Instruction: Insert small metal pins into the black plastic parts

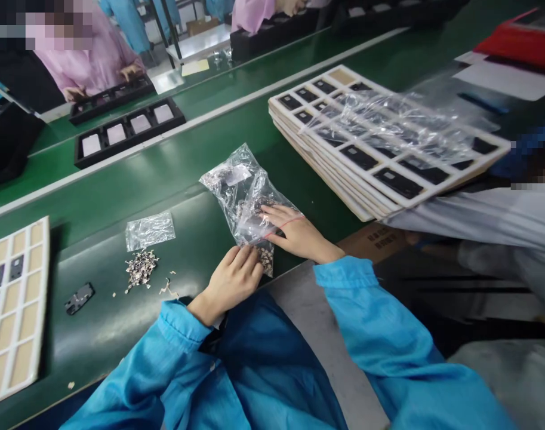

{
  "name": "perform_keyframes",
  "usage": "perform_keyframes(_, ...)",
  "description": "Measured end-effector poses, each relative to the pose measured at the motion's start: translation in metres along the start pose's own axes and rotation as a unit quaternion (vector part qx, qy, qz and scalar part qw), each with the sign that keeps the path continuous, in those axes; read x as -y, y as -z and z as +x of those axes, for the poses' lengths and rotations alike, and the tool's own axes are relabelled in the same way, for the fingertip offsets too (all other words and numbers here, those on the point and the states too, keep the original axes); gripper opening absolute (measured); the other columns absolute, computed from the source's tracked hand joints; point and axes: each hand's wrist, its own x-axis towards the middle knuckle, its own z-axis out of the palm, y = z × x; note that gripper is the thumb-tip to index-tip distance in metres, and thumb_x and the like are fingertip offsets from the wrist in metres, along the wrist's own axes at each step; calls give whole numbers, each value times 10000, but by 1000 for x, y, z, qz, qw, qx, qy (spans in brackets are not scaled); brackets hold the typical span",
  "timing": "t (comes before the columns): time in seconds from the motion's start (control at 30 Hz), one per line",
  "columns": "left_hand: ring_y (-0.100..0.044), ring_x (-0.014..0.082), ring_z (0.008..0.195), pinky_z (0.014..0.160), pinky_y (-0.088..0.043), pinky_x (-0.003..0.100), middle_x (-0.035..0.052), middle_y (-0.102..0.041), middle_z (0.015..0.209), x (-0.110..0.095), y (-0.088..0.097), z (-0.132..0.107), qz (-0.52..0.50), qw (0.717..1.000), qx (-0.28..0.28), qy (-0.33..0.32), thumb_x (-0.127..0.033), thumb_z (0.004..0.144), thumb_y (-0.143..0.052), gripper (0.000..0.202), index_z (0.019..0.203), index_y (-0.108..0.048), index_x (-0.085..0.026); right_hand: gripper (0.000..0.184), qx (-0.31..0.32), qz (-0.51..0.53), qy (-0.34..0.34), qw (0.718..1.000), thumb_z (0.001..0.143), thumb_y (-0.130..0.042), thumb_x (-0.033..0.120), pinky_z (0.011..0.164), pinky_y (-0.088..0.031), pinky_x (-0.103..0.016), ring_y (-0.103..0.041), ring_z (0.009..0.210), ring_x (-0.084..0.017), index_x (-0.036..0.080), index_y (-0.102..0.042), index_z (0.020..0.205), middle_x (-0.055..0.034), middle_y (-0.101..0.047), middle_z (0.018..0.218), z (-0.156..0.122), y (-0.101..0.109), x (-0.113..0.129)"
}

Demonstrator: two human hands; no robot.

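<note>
A clear plastic zip bag (231, 175) with a red seal line and small coppery metal parts inside lies at the table's front edge. My left hand (234, 279) has its fingers curled onto the lower edge of this bag, in a closed grip. Across the bag's right side rests my right hand (298, 234), fingers stretched out and touching the plastic. To the left, a heap of small metal parts (141, 269) sits below a flat, smaller clear bag (150, 231). A black plastic part (79, 298) lies farther left.
On the right, stacked white-framed trays (335, 173) hold black parts under crumpled clear plastic (379, 122). Another white-framed tray (43, 280) is at far left. Black trays (129, 136) sit beyond the pale rail. A person in pink works opposite; a grey sleeve (478, 212) is close on my right.
</note>
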Motion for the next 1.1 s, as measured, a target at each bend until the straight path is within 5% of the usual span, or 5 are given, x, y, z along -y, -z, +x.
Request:
perform_keyframes(0.13, -661, 180, 864, 749, -483, 308, 93, -724, 1010, -6, 2, -5, -6, 1000, 16, 10, -106, 932, -476, 193, 874, -660, -121, 533, -8, -29, 2, 1000, 878, -612, 420, 1085, -382, -535, -389, 1346, -319, 202, -528, 1358, -61, -430, 1477, -3, -2, 3)
perform_keyframes(0.33, -667, 209, 932, 756, -480, 324, 106, -722, 1022, -23, 5, -12, -5, 998, 52, 35, -96, 922, -499, 194, 1022, -666, -89, 474, -13, -43, 1, 999, 906, -576, 360, 1067, -367, -547, -391, 1339, -315, 214, -522, 1354, -49, -434, 1476, -8, -5, 6)
perform_keyframes(1.1, -696, 204, 880, 761, -557, 317, 102, -732, 876, -23, 1, -15, -162, 984, -5, 79, -72, 909, -525, 149, 930, -673, -76, 410, -11, -6, 11, 1000, 951, -511, 342, 1080, -343, -539, -395, 1332, -336, 210, -529, 1338, -45, -461, 1456, -13, -1, -1)
